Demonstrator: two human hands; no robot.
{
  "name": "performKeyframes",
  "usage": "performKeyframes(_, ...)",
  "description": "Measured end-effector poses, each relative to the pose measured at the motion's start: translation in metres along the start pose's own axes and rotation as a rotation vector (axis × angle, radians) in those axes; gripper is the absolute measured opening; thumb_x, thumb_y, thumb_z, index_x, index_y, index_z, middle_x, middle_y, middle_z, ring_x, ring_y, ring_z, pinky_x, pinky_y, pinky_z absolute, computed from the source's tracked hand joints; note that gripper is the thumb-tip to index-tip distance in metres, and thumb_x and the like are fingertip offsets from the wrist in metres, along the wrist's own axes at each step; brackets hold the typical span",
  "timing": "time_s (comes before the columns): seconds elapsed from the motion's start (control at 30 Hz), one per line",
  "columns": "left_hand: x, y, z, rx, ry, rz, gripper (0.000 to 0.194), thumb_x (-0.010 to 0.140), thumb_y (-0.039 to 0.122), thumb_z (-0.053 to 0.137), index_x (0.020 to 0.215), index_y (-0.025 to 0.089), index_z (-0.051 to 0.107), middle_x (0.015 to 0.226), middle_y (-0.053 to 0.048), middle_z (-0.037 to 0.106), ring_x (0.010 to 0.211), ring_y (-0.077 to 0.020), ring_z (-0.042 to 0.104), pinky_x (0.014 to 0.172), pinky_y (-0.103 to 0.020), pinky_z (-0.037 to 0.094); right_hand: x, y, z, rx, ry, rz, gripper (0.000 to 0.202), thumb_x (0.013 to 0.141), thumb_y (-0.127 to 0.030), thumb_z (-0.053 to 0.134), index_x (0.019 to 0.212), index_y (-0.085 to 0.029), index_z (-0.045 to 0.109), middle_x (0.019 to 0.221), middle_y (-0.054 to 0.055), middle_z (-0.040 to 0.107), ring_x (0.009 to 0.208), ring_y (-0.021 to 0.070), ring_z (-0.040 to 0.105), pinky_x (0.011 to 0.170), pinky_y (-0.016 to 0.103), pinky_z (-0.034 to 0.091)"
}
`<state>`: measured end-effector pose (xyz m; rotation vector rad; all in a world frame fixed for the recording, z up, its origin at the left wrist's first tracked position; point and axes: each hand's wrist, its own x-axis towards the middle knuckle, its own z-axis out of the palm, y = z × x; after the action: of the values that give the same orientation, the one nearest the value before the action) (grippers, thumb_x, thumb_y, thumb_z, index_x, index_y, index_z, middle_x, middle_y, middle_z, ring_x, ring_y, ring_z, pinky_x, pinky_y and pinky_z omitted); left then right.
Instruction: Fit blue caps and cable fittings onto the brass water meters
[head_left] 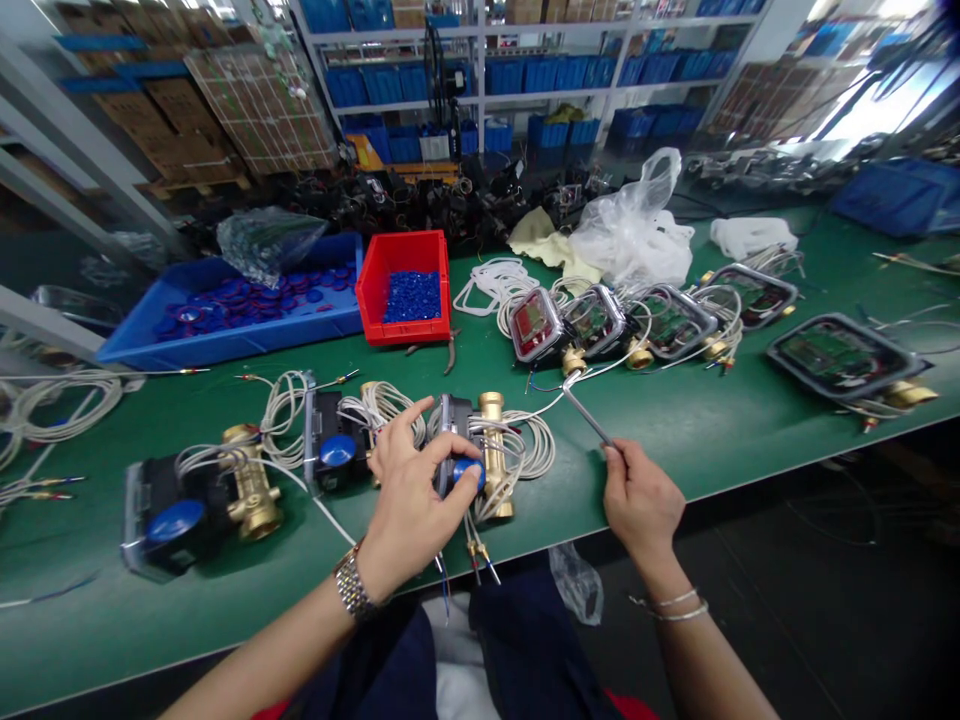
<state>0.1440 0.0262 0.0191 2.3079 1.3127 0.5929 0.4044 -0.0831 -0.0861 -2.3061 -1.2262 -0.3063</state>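
My left hand (420, 475) rests over a meter (455, 412) with a black housing and clear cover. Thumb and index finger close around its round blue cap (466, 472). A brass pipe fitting (492, 455) and coiled grey cables (531, 445) sit at its right side. My right hand (641, 495) grips a slim grey rod-like tool (587, 413) by its near end, apart from the meter; its exact kind is unclear. To the left, two similar meters with blue caps lie on their sides, one nearer (335, 450) and one farther (176, 522).
On the green workbench (720, 430) stand a red bin (442, 335) of small blue pieces and a blue tray (247, 345) of round blue caps. Several meters with clear covers (536, 325) line the back right, by a plastic bag (637, 240). Another meter (840, 355) lies far right.
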Motion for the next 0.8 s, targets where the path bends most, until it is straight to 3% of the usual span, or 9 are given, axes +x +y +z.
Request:
performKeyframes(0.17, -0.003, 0.003, 0.011, -0.217, -0.077, 0.046, 0.035, 0.1, 0.027, 0.043, 0.132, 0.033, 0.055, 0.164, -0.004, 0.014, 0.156, -0.0273, 0.011, 0.122, -0.058, 0.024, 0.001, 0.002, -0.003, 0.073, 0.007, 0.046, 0.04, 0.101, -0.046, 0.044, 0.098, -0.017, 0.071, 0.071, 0.007, 0.068, 0.062, 0.0172, 0.057, 0.06, 0.027, 0.032)
performKeyframes(0.27, -0.005, 0.004, 0.014, -0.278, -0.084, 0.052, 0.035, 0.101, 0.025, 0.04, 0.134, 0.032, 0.051, 0.165, -0.004, 0.014, 0.158, -0.025, 0.004, 0.125, -0.057, 0.019, 0.001, -0.003, -0.014, 0.349, -0.076, 0.108, 0.037, 0.1, -0.047, 0.046, 0.102, -0.017, 0.068, 0.073, 0.005, 0.068, 0.063, 0.0169, 0.059, 0.063, 0.027, 0.041)
performKeyframes(0.37, -0.008, 0.002, 0.014, -0.275, -0.078, 0.088, 0.035, 0.103, 0.027, 0.039, 0.136, 0.03, 0.049, 0.167, -0.005, 0.01, 0.158, -0.0251, 0.004, 0.127, -0.055, 0.017, -0.005, -0.022, -0.034, 0.803, -0.272, 0.135, 0.031, 0.101, -0.044, 0.048, 0.113, -0.019, 0.06, 0.09, 0.007, 0.072, 0.067, 0.0155, 0.061, 0.064, 0.028, 0.048)
performKeyframes(0.47, -0.012, 0.002, 0.014, -0.245, -0.073, 0.129, 0.037, 0.104, 0.029, 0.039, 0.14, 0.029, 0.045, 0.169, -0.006, 0.006, 0.158, -0.0262, 0.005, 0.127, -0.055, 0.016, -0.02, -0.053, -0.055, 1.156, -0.555, 0.13, 0.024, 0.102, -0.04, 0.047, 0.117, -0.021, 0.052, 0.105, 0.009, 0.07, 0.07, 0.0139, 0.061, 0.061, 0.027, 0.049)
performKeyframes(0.57, -0.014, 0.002, 0.014, -0.205, -0.064, 0.143, 0.039, 0.104, 0.028, 0.038, 0.142, 0.027, 0.043, 0.17, -0.008, 0.003, 0.158, -0.0259, 0.005, 0.127, -0.054, 0.016, -0.036, -0.082, -0.064, 1.288, -0.746, 0.126, 0.016, 0.104, -0.037, 0.046, 0.109, -0.022, 0.049, 0.085, 0.001, 0.066, 0.063, 0.0109, 0.055, 0.058, 0.024, 0.044)
performKeyframes(0.67, -0.015, 0.002, 0.013, -0.176, -0.075, 0.16, 0.041, 0.104, 0.026, 0.038, 0.144, 0.027, 0.042, 0.17, -0.009, 0.003, 0.158, -0.0257, 0.004, 0.127, -0.053, 0.017, -0.046, -0.096, -0.061, 1.171, -0.682, 0.117, 0.02, 0.106, -0.036, 0.041, 0.112, -0.022, 0.054, 0.061, -0.007, 0.049, 0.054, 0.0102, 0.046, 0.058, 0.023, 0.039)
performKeyframes(0.8, -0.014, 0.001, 0.015, -0.148, -0.071, 0.175, 0.043, 0.102, 0.02, 0.038, 0.145, 0.024, 0.041, 0.17, -0.011, 0.005, 0.158, -0.0256, 0.004, 0.126, -0.055, 0.018, -0.047, -0.099, -0.054, 0.977, -0.475, 0.014, 0.03, 0.106, -0.029, 0.041, 0.128, -0.023, 0.059, 0.069, -0.004, 0.054, 0.062, 0.0119, 0.052, 0.063, 0.025, 0.042)
